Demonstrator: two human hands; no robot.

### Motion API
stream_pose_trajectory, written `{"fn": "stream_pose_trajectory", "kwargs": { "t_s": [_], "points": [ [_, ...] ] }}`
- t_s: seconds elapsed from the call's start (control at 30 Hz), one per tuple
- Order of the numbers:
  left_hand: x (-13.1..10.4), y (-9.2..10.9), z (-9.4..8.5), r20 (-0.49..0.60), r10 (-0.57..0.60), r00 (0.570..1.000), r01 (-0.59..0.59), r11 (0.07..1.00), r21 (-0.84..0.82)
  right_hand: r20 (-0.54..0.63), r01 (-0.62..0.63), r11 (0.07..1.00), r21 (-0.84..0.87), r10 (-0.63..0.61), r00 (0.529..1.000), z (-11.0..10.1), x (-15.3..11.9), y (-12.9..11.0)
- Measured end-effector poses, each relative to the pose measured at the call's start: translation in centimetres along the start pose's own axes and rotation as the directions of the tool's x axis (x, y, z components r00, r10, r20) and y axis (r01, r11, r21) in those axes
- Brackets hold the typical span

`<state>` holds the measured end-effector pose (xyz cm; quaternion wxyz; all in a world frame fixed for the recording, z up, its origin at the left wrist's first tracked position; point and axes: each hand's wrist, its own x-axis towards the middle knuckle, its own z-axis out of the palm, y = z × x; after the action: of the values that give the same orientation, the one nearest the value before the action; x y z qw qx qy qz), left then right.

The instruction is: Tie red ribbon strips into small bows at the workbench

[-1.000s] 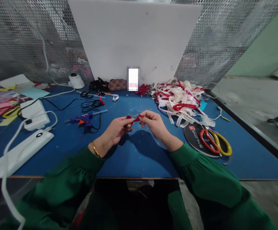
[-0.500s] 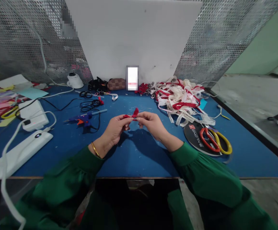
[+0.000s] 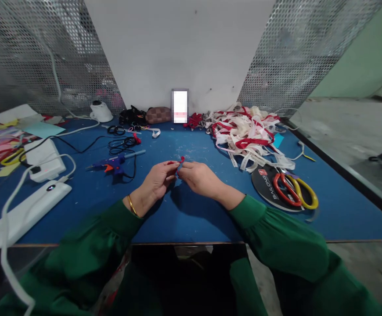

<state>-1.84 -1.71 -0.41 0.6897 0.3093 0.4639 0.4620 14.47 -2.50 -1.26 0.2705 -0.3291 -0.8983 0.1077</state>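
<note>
A small piece of red ribbon (image 3: 182,159) is pinched between my two hands above the middle of the blue table (image 3: 191,224). My left hand (image 3: 158,178), with a gold bangle at the wrist, is closed on its left part between thumb and fingers. From the other side my right hand (image 3: 198,178) is closed on it, its back turned up and its fingertips against those of the left. Much of the ribbon is covered by the fingers; a red tip sticks up between them.
A glue gun (image 3: 114,166) lies left of my hands, near a white power strip (image 3: 29,213) and cables. At right are scissors (image 3: 288,191) on a black disc (image 3: 263,186) and a heap of white and red ribbons (image 3: 243,134). A phone (image 3: 180,106) stands at the back.
My right hand has moved left and turned knuckles-up, closing in on the left hand. Less of the ribbon shows between the fingers. The left hand has barely moved.
</note>
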Motion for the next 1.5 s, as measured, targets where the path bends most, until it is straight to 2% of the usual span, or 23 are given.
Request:
{"fn": "stream_pose_trajectory", "kwargs": {
  "t_s": [0.07, 0.13, 0.23, 0.27, 0.3, 0.4, 0.47, 0.6, 0.67, 0.77, 0.83, 0.93, 1.03, 1.13, 1.23, 1.37, 1.5],
  "points": [
    [0.1, 0.2, -0.1, 0.010, 0.051, 0.999, -0.051, 0.998, 0.027, -0.041, -0.061, 0.998, 0.024, 0.062, 0.997, 0.2, 0.0, 0.1],
    [0.1, 0.5, -0.3, 0.047, 0.106, 0.993, -0.110, 0.991, 0.077, -0.136, -0.175, 0.983, 0.063, 0.182, 0.974, 0.2, -0.1, 0.1],
    [0.1, 0.6, -0.4, 0.128, 0.116, 0.985, -0.137, 0.976, 0.172, -0.332, -0.320, 0.930, 0.180, 0.364, 0.870, -0.1, 0.0, 0.2],
    [0.1, 0.6, -0.4, 0.152, 0.106, 0.983, -0.135, 0.971, 0.196, -0.363, -0.328, 0.917, 0.229, 0.393, 0.845, -0.2, 0.0, 0.2],
    [0.1, 0.5, -0.4, 0.174, 0.096, 0.980, -0.133, 0.968, 0.213, -0.363, -0.313, 0.910, 0.270, 0.398, 0.842, -0.2, 0.1, 0.3],
    [0.0, 0.2, -0.3, 0.216, 0.086, 0.973, -0.134, 0.967, 0.218, -0.231, -0.247, 0.916, 0.317, 0.327, 0.916, -0.1, 0.2, 0.5],
    [0.0, 0.3, -0.3, 0.220, 0.087, 0.972, -0.135, 0.968, 0.212, -0.180, -0.247, 0.931, 0.271, 0.301, 0.937, 0.0, 0.2, 0.6],
    [-0.1, 0.5, -0.3, 0.171, 0.102, 0.980, -0.133, 0.974, 0.181, -0.230, -0.290, 0.944, 0.157, 0.320, 0.919, 0.0, 0.1, 0.6],
    [-0.1, 0.5, -0.3, 0.151, 0.059, 0.987, -0.077, 0.990, 0.120, -0.223, -0.308, 0.936, 0.173, 0.342, 0.913, 0.0, 0.1, 0.6],
    [0.0, 0.4, -0.2, 0.173, -0.055, 0.983, 0.060, 0.998, -0.024, -0.169, -0.359, 0.891, 0.277, 0.413, 0.895, 0.1, 0.2, 0.7],
    [0.0, 0.3, -0.3, 0.218, -0.107, 0.970, 0.131, 0.987, -0.098, -0.098, -0.419, 0.818, 0.395, 0.491, 0.865, 0.4, 0.2, 0.8],
    [0.2, 0.3, -0.4, 0.260, -0.122, 0.958, 0.164, 0.976, -0.146, -0.044, -0.441, 0.716, 0.541, 0.548, 0.836, 0.7, 0.3, 1.0],
    [0.2, 0.2, -0.5, 0.266, -0.081, 0.961, 0.119, 0.984, -0.131, -0.054, -0.343, 0.665, 0.664, 0.500, 0.865, 1.1, 0.5, 0.7],
    [0.1, 0.0, -0.3, 0.281, -0.013, 0.960, 0.030, 0.998, -0.057, 0.049, -0.313, 0.576, 0.755, 0.426, 0.904, 1.4, 0.5, 0.1],
    [-0.2, -0.2, -0.1, 0.280, 0.040, 0.959, -0.057, 0.997, 0.052, 0.075, -0.369, 0.621, 0.691, 0.446, 0.892, 1.6, 0.4, -0.1],
    [-0.4, 0.0, 0.1, 0.202, 0.153, 0.967, -0.187, 0.969, 0.160, 0.018, -0.437, 0.694, 0.572, 0.522, 0.853, 1.3, 0.1, 0.1],
    [-0.2, 0.3, 0.3, 0.130, 0.251, 0.959, -0.276, 0.933, 0.231, 0.035, -0.404, 0.709, 0.578, 0.473, 0.880, 0.5, 0.0, -0.4]
  ]
}}
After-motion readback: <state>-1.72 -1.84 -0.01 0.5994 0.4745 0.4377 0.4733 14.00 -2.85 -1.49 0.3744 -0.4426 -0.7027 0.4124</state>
